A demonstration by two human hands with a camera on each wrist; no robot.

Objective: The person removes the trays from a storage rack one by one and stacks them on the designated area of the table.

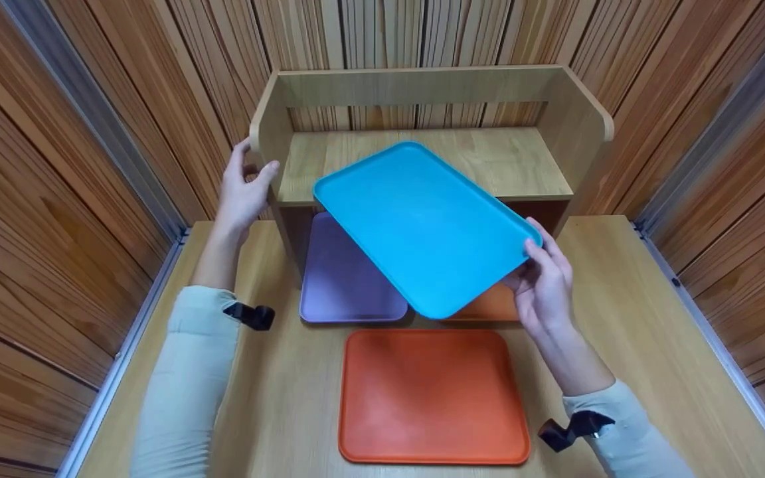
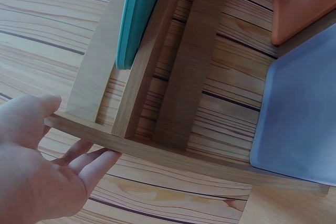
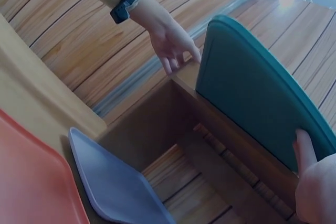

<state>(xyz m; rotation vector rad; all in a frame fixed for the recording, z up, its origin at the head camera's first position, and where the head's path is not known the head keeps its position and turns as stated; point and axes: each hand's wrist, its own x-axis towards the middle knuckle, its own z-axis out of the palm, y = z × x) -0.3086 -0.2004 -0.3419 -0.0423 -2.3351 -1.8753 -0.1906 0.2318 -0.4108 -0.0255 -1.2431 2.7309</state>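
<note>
A blue tray (image 1: 422, 226) is held up tilted in front of the wooden shelf unit (image 1: 416, 86). My right hand (image 1: 548, 285) grips it by its right-hand corner, thumb over the rim and the other fingers mostly hidden beneath. In the right wrist view the tray's underside (image 3: 247, 93) faces the camera, its lower edge close by the upper board. At the unit's left side panel (image 2: 152, 153), my left hand (image 1: 243, 192) holds the panel's edge between thumb and fingers.
Below the shelf board lie a purple tray (image 1: 349, 292) at left and an orange tray (image 1: 495, 304) at right, partly covered by the blue one. A red-orange tray (image 1: 432, 398) lies on the table (image 1: 289, 411) in front. Wood-panelled walls (image 1: 57, 199) surround the table.
</note>
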